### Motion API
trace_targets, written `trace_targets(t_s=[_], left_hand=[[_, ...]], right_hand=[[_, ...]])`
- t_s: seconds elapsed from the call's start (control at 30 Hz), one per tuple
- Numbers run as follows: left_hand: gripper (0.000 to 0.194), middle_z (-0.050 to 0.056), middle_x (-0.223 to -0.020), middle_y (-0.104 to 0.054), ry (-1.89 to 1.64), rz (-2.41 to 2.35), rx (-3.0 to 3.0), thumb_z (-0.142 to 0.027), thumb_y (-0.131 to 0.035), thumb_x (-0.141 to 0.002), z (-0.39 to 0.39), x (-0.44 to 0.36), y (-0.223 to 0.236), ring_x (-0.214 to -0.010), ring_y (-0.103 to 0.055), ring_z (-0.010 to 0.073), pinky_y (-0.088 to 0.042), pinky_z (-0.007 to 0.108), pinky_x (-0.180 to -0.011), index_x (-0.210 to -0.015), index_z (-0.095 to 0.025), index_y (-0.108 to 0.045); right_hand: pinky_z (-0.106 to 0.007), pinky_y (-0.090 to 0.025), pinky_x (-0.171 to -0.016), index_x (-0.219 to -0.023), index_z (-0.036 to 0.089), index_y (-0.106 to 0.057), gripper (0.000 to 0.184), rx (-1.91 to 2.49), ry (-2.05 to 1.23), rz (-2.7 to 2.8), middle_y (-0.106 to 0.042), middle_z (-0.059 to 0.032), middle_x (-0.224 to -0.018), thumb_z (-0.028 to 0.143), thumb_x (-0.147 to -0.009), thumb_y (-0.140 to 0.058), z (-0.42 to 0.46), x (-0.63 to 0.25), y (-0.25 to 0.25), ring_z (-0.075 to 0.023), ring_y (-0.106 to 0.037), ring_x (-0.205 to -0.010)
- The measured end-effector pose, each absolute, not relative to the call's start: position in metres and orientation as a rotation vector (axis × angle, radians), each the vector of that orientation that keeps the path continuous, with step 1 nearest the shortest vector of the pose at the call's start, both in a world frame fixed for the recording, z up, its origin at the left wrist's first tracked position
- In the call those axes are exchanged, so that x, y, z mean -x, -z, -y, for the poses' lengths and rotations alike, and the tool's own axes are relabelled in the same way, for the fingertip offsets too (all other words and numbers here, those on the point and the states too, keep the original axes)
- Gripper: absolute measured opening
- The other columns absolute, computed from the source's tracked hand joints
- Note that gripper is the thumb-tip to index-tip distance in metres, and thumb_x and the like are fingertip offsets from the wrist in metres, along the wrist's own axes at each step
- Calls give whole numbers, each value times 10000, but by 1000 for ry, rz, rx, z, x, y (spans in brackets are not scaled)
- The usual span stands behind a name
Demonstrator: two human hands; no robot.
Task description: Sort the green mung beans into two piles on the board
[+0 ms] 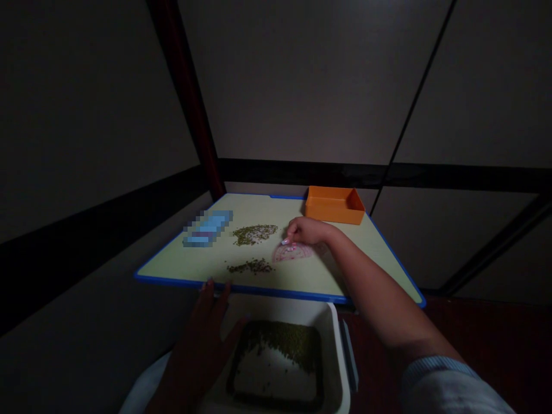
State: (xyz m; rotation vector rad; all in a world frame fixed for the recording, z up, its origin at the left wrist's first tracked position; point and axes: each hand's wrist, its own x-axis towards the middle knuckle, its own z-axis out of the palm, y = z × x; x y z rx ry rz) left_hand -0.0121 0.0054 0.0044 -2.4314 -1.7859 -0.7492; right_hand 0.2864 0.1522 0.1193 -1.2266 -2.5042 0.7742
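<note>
one tabletop point(259, 204), pale, rimmed in blue. at its far right corner, one orange box point(334, 216), open-topped, just beyond the right hand point(304, 230). at its left side, one blue item point(209, 229), pixelated, kind not legible. between item and right hand, two patches of green grains: a far patch point(255, 234) and a near patch point(251, 266), apart.

one protractor point(293, 253), clear with pink markings, flat on the tabletop to the right of both patches. right fingers: bent and bunched together at its upper edge; whether they pinched it could not be told. right forearm: laid across the tabletop's right part, in the way from that side.

one white tub point(340, 351), below the near edge, with more green grains point(297, 339) inside. left hand point(207, 328), in shadow: fingers spread, tips at the near blue rim, thumb over the tub's left part.

edges and room: pale surface ran from the forearm to the right rim, and between far patch and far rim; dark walls stood close behind and left.
</note>
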Motion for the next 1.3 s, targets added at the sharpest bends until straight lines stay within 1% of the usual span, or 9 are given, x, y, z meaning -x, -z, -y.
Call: trace_targets(t_s=[0.17,0.4,0.5,0.6,0.7,0.87,1.1,1.2,1.3], left_hand=[[658,154,-1571,-184,766,1767,2416,-516,-442,-847,-5,12,-4,-1421,-230,334,-345,531,-1083,-1419,-209,-334],[665,163,-1569,-182,769,1780,2408,-536,-434,-840,-5,10,-5,-1409,-251,356,-350,544,-1074,-1407,-196,-362],[683,178,-1559,-208,761,1800,2403,-557,-442,-831,-6,9,-4,-1406,-256,357,-353,541,-1071,-1404,-194,-368],[678,181,-1550,-233,769,1814,2382,-562,-447,-828,-7,9,-3,-1404,-262,353,-355,538,-1071,-1396,-198,-381],[682,176,-1547,-247,786,1794,2385,-563,-453,-827,-7,10,-2,-1407,-257,346,-357,530,-1071,-1400,-203,-373],[690,183,-1551,-229,795,1779,2393,-558,-449,-831,-6,9,-2,-1403,-272,348,-362,524,-1070,-1412,-197,-353],[705,180,-1550,-234,819,1757,2383,-557,-478,-819,-7,8,0,-1401,-277,351,-365,528,-1068,-1413,-196,-353],[693,173,-1552,-233,819,1751,2390,-544,-475,-824,-7,9,0,-1402,-275,351,-370,528,-1065,-1412,-198,-355],[696,155,-1551,-247,820,1766,2383,-542,-485,-814,-7,8,-1,-1398,-281,356,-367,534,-1068,-1409,-201,-364]], right_hand=[[-218,-298,-569,-653,114,-663,265,1175,-872,2538,-526,30,-556,337,-793,-632,-151,-283,-115,-79,-405,-557],[-216,-316,-606,-639,111,-666,285,1190,-634,2511,-519,13,-565,321,-817,-589,-154,-286,-122,-93,-437,-601],[-221,-297,-578,-606,110,-646,315,1331,-496,2470,-506,8,-546,316,-829,-558,-154,-294,-128,-92,-421,-580],[-229,-273,-541,-572,117,-611,290,1504,-412,2428,-480,15,-508,253,-816,-535,-151,-295,-132,-86,-400,-532],[-232,-258,-513,-560,127,-596,242,1555,-474,2451,-446,34,-475,220,-778,-544,-146,-290,-133,-80,-377,-494],[-235,-240,-498,-568,121,-623,238,1474,-590,2556,-421,52,-444,251,-759,-567,-138,-277,-132,-72,-328,-467],[-215,-311,-555,-612,107,-651,337,1244,-702,2522,-506,14,-525,337,-828,-533,-141,-277,-130,-86,-423,-547],[-218,-314,-549,-598,109,-651,319,1330,-667,2463,-535,4,-526,311,-819,-541,-143,-285,-134,-89,-434,-539],[-226,-273,-508,-593,115,-670,255,1508,-573,2464,-502,23,-466,268,-779,-585,-144,-290,-136,-82,-390,-487]])
